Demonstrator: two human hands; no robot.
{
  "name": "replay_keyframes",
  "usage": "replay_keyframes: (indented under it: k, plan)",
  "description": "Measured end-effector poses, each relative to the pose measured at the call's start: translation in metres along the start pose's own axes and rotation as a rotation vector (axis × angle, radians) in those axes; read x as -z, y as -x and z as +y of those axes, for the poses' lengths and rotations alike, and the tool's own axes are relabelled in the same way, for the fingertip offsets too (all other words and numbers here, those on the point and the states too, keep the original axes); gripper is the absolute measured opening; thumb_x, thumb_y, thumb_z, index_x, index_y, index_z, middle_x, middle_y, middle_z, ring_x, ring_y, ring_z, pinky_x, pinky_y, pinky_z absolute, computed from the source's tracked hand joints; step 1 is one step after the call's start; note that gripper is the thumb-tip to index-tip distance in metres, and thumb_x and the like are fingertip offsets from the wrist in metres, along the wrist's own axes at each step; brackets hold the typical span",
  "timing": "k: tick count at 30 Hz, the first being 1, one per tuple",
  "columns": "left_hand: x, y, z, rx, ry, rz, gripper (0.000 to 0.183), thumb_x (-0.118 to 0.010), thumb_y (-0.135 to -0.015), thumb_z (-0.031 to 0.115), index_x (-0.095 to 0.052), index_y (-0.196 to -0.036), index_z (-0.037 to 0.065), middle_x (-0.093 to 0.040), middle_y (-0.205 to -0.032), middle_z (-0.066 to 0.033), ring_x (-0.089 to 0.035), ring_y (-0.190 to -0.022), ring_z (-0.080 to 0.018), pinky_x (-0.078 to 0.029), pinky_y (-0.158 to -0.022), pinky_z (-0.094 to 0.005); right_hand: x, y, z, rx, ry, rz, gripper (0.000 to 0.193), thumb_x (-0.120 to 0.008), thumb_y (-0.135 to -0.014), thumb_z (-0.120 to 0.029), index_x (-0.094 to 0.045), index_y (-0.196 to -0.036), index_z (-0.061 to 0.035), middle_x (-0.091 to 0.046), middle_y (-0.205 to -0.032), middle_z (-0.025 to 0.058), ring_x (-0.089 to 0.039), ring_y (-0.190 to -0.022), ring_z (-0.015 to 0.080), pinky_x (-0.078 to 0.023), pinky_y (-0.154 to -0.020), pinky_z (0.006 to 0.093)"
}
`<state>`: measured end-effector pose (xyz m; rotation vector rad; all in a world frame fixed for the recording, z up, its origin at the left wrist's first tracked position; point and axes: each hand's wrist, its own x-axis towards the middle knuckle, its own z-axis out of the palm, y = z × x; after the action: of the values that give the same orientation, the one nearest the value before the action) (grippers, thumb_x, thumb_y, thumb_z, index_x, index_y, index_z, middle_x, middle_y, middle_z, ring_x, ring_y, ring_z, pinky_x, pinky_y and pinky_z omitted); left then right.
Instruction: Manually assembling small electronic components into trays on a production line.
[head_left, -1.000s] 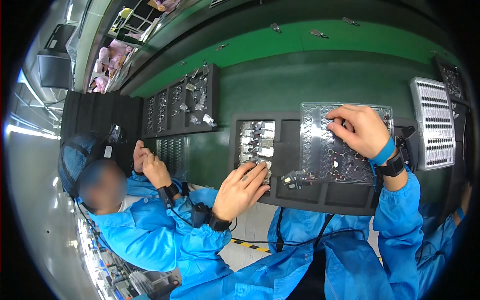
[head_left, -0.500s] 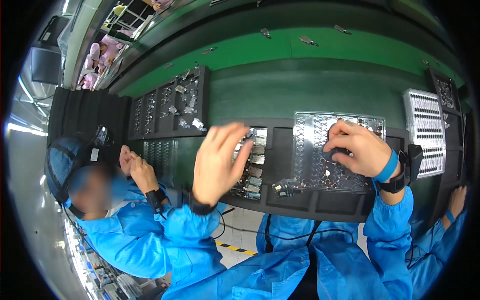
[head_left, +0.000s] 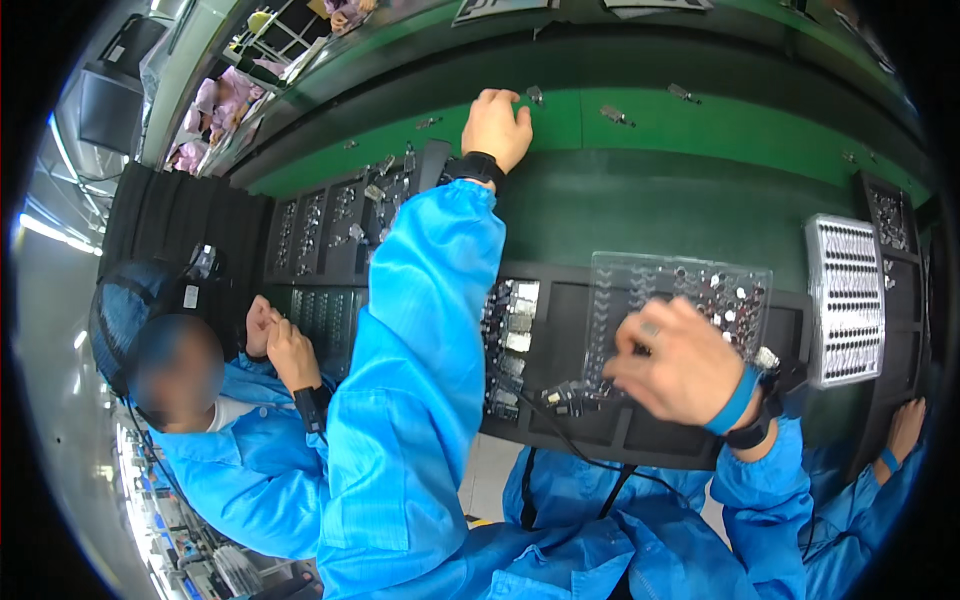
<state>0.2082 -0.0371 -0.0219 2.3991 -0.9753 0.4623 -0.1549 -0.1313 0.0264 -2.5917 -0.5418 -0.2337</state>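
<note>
My left hand [head_left: 497, 132] is stretched far out over the green belt [head_left: 560, 115], its fingers extended and its thumb apart. Just to the right of its fingertips lies a small metal part with a short lead [head_left: 535, 96]. My right hand [head_left: 682, 368] is above the near side of a clear plastic tray [head_left: 612, 272] holding rows of small parts. Its fingers curl in toward the thumb and are slightly blurred; anything pinched there is hidden. Left of that tray, several small metal pieces [head_left: 520, 320] fill a slot of the black tray [head_left: 560, 330].
More metal parts [head_left: 617, 116] lie along the belt. A white tray with black dots [head_left: 845, 300] stands at the right. Small dark parts [head_left: 570, 398] lie by the tray's near edge, beside a black cable [head_left: 560, 435]. A co-worker [head_left: 250, 440] sits at left; another person's hand [head_left: 908, 425] shows at right.
My left hand has moved from above the metal pieces, away from me to the belt. My right hand has shifted toward me and slightly left across the clear tray. The view has tilted slightly.
</note>
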Motion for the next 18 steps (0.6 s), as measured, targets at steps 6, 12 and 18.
replay_keyframes:
  k: [6, 12, 18]
  plan:
    - [-0.036, -0.015, -0.013, 0.306, 0.064, -0.090, 0.048, -0.060, -0.084, 0.011, -0.062, -0.129, -0.004, -0.060, -0.131, -0.0296, -0.057, -0.124, -0.0454, -0.047, -0.108, -0.0477, -0.023, 0.006, -0.004, -0.001, -0.013, -0.069, 0.012, -0.068, -0.081, -0.018, -0.079, -0.085, -0.0147, -0.064, -0.094, 0.0000, -0.057, -0.099, 0.0196, -0.043, -0.084, 0.0346]
    - [-0.069, -0.017, -0.024, 0.198, -0.075, -0.009, 0.044, -0.064, -0.094, 0.026, -0.060, -0.134, 0.009, -0.055, -0.140, -0.0181, -0.055, -0.123, -0.0422, -0.049, -0.102, -0.0521, -0.024, 0.004, -0.008, 0.008, 0.066, -0.122, 0.013, -0.066, -0.081, -0.017, -0.078, -0.083, -0.0146, -0.066, -0.098, 0.0007, -0.056, -0.100, 0.0208, -0.043, -0.083, 0.0337]
    - [-0.076, -0.030, -0.021, 0.081, -0.014, 0.032, 0.025, -0.070, -0.087, 0.011, -0.077, -0.111, 0.013, -0.072, -0.111, -0.0156, -0.066, -0.105, -0.0388, -0.054, -0.093, -0.0478, -0.028, 0.001, -0.008, -0.034, 0.067, -0.119, 0.013, -0.066, -0.082, -0.020, -0.078, -0.085, -0.0154, -0.065, -0.094, -0.0010, -0.054, -0.099, 0.0198, -0.043, -0.082, 0.0344]
